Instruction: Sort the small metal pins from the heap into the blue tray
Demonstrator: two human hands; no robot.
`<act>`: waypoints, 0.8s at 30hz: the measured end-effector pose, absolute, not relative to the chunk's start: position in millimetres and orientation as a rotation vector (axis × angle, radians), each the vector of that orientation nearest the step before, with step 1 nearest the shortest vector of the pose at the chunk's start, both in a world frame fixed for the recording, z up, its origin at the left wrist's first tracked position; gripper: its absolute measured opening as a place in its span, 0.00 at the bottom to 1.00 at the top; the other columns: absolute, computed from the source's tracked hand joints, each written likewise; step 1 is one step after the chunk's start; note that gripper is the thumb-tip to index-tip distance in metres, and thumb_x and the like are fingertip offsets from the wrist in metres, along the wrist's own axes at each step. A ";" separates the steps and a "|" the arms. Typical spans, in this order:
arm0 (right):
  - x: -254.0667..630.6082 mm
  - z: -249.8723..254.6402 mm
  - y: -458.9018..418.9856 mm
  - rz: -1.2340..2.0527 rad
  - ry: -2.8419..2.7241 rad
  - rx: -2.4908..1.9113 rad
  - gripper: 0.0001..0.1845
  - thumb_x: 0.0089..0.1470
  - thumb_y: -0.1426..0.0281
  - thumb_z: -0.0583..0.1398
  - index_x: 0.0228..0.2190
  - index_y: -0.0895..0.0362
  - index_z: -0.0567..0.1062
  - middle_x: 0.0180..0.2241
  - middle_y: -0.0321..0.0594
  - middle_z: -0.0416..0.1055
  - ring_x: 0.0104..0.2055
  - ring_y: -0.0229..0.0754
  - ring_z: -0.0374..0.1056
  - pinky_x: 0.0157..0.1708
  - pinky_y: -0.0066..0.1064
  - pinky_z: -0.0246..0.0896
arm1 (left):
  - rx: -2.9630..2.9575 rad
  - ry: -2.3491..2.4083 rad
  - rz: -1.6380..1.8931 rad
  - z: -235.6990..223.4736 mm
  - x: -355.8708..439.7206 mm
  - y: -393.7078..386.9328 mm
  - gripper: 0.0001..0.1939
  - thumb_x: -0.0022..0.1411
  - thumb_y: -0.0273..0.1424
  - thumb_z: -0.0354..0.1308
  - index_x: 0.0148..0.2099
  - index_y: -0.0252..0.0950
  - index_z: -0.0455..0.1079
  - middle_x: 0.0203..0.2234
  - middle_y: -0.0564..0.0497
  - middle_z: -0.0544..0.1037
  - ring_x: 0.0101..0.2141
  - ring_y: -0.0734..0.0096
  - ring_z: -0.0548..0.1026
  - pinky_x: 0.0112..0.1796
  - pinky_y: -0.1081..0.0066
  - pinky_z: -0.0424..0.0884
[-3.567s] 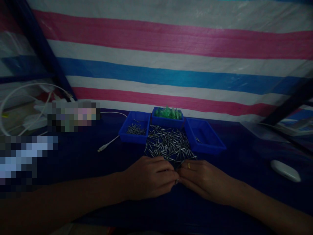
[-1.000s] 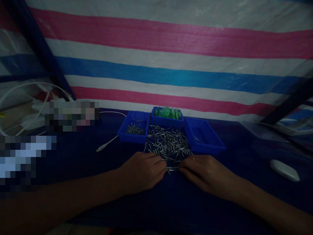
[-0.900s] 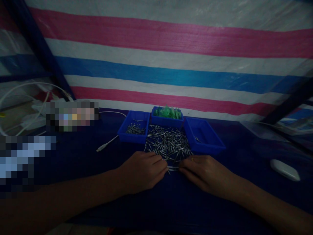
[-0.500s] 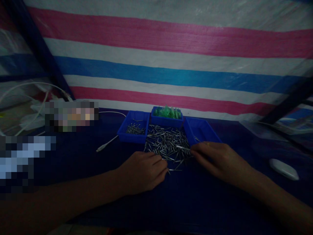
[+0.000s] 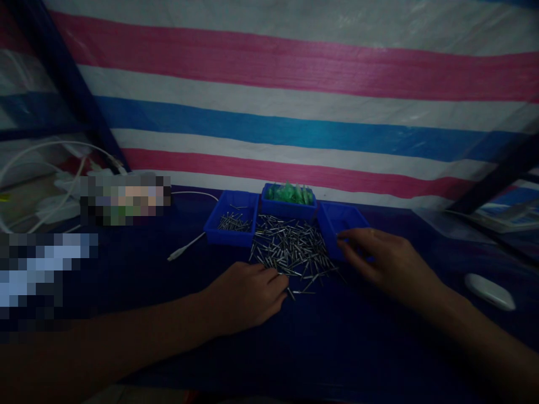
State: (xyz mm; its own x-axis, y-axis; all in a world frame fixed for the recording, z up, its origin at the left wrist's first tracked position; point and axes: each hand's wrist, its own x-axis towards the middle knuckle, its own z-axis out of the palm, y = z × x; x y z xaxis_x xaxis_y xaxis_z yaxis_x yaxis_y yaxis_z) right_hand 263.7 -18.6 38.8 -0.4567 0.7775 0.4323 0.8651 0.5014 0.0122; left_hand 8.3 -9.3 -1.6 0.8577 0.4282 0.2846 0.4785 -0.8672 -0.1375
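A loose pile of thin metal pins (image 5: 290, 247), shaped like rivets, lies on the dark blue table. At its near left edge rests my left hand (image 5: 248, 294), fingers curled in; whatever they hold is hidden. Two stray pins (image 5: 302, 292) lie just beside its fingertips. My right hand (image 5: 379, 258) is over the near end of the right blue tray (image 5: 343, 216), thumb and forefinger pinched. Something tiny may be at those fingertips, too dark to make out. More pins (image 5: 233, 221) lie in the left blue tray (image 5: 231, 238).
Behind the pile a blue tray (image 5: 290, 210) holds green plastic pieces (image 5: 290, 193). A white cable with a plug (image 5: 179, 253) lies at left, and a white rounded case (image 5: 489, 292) at far right. Striped sheeting (image 5: 295, 129) hangs behind the table.
My right hand has moved from the pile's right edge up and right, over the right tray. The pin that showed at its fingertips is no longer visible there. My left hand has barely moved.
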 end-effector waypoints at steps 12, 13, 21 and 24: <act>235.2 27.0 -40.6 0.372 -2.906 -0.995 0.06 0.55 0.76 0.51 0.29 0.58 0.66 0.26 0.35 0.66 0.27 0.34 0.61 0.28 0.26 0.54 | -2.839 -0.679 -0.339 -6.8 8.5 -5.4 0.05 0.62 0.29 0.49 0.40 0.36 0.64 0.26 0.54 0.72 0.27 0.70 0.71 0.24 0.73 0.64; 235.4 27.6 -41.3 0.392 -2.902 -1.005 0.05 0.55 0.76 0.51 0.29 0.58 0.67 0.26 0.36 0.66 0.27 0.35 0.62 0.28 0.26 0.54 | -2.833 -0.678 -0.343 -7.3 8.2 -5.0 0.05 0.62 0.28 0.49 0.40 0.36 0.64 0.27 0.54 0.72 0.27 0.70 0.71 0.24 0.73 0.64; 235.2 26.1 -44.3 0.507 -2.820 -1.067 0.14 0.54 0.75 0.52 0.44 0.58 0.66 0.37 0.40 0.70 0.36 0.38 0.67 0.35 0.27 0.59 | -2.846 -0.641 -0.290 -7.7 7.2 -2.6 0.03 0.62 0.26 0.49 0.36 0.36 0.63 0.25 0.55 0.70 0.26 0.69 0.69 0.23 0.73 0.62; 234.7 25.2 -43.5 0.498 -2.830 -1.102 0.16 0.55 0.75 0.52 0.46 0.58 0.64 0.40 0.42 0.69 0.39 0.39 0.67 0.38 0.29 0.60 | -2.843 -0.638 -0.306 -6.9 8.1 -2.9 0.04 0.62 0.26 0.48 0.35 0.36 0.62 0.25 0.54 0.69 0.27 0.69 0.68 0.23 0.73 0.61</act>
State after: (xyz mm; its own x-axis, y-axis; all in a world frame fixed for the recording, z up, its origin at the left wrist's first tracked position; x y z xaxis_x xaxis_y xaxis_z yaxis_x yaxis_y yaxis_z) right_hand 234.7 -43.5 25.2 -0.7420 0.6680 -0.0570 0.6474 0.6917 -0.3199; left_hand 8.1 -2.9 -6.9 0.8847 0.3960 0.2462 0.4399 -0.8838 -0.1592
